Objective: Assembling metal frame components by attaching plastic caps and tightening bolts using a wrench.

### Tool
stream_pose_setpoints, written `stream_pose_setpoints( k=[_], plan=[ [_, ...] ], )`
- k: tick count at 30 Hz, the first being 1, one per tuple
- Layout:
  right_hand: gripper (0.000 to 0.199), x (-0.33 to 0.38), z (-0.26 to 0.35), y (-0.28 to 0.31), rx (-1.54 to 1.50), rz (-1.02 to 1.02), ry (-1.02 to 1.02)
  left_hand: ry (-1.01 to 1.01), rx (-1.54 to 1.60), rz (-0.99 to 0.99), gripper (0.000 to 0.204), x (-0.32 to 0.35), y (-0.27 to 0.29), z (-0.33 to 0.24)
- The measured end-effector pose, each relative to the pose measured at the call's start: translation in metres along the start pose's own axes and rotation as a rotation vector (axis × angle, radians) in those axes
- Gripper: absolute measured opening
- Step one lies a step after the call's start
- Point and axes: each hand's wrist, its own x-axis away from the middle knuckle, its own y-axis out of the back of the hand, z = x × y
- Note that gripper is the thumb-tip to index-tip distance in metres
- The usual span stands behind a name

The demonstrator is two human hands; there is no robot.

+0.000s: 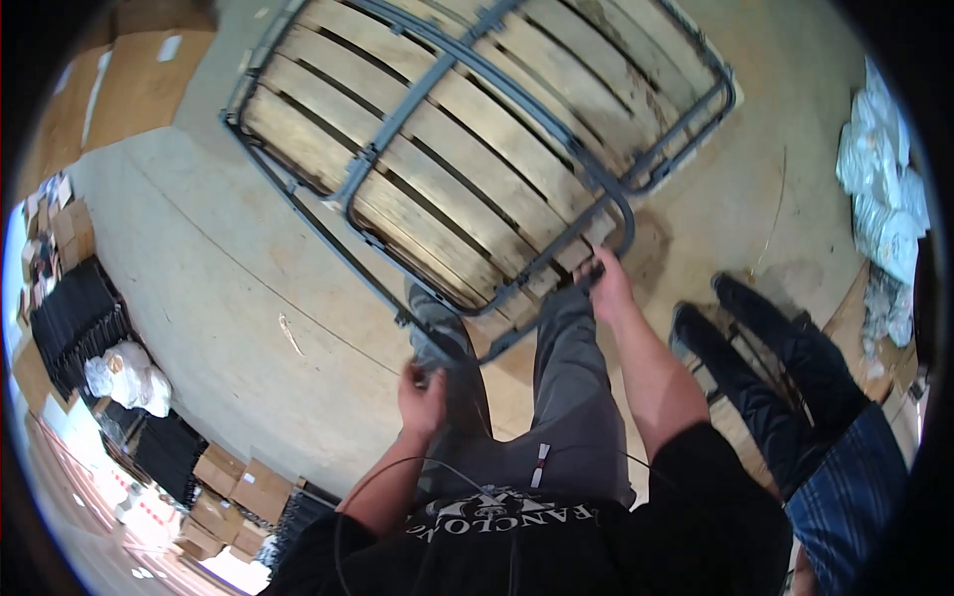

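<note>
A: Where is the grey metal frame (pixel 455 55) in front of you?
B: It lies over the wooden pallet (pixel 477 159) on the floor (pixel 219 278), its near end reaching toward you.
A: And your hands?
B: Your right hand (pixel 606 283) grips the frame's near edge, toward the right. Your left hand (pixel 422 402) is just beside the near left bar, fingers curled; I can't tell whether it holds anything. Another person (pixel 855 477) is close on your right.
</note>
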Motion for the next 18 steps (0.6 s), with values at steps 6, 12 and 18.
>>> stream_pose_setpoints(
  k=[6,12,18],
  plan=[
    [0.017,0.235,0.037,-0.145,0.069,0.211,0.309,0.054,-0.197,-0.586,0.086,-0.006,0.066,-0.023],
    [0.012,0.444,0.002,-0.319,0.297,0.569,0.597,0.374,0.684,-0.017,0.023,0.018,0.183,-0.046],
    [0.013,0.575,-0.095,-0.427,0.782,0.578,0.884,0.381,1.041,0.650,0.034,0.037,0.226,-0.054]
  ],
)
